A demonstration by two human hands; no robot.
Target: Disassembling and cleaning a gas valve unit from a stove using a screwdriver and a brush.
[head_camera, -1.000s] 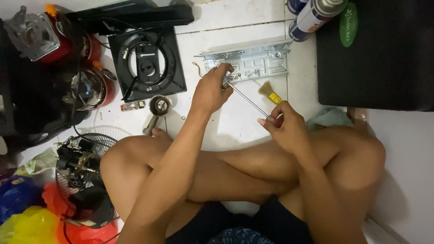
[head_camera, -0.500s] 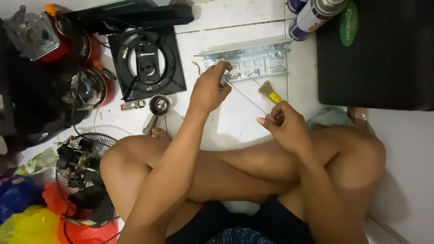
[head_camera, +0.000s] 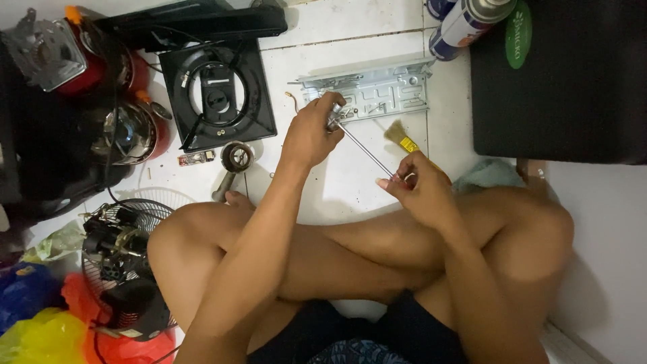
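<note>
The left hand (head_camera: 311,135) closes on a small metal part (head_camera: 333,121); the right hand (head_camera: 421,189) pinches the thin screwdriver (head_camera: 367,149), which looks stiff, light and probably best gripped at its handle end.

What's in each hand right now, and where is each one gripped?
Right hand holds the screwdriver by its handle end. Left hand pinches a small metal part at the shaft's tip.

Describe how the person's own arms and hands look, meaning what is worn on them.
Both arms are bare along all that shows, with no sleeves in view. The left hand and the right hand wear no gloves, and no watch, ring or bracelet shows.
</note>
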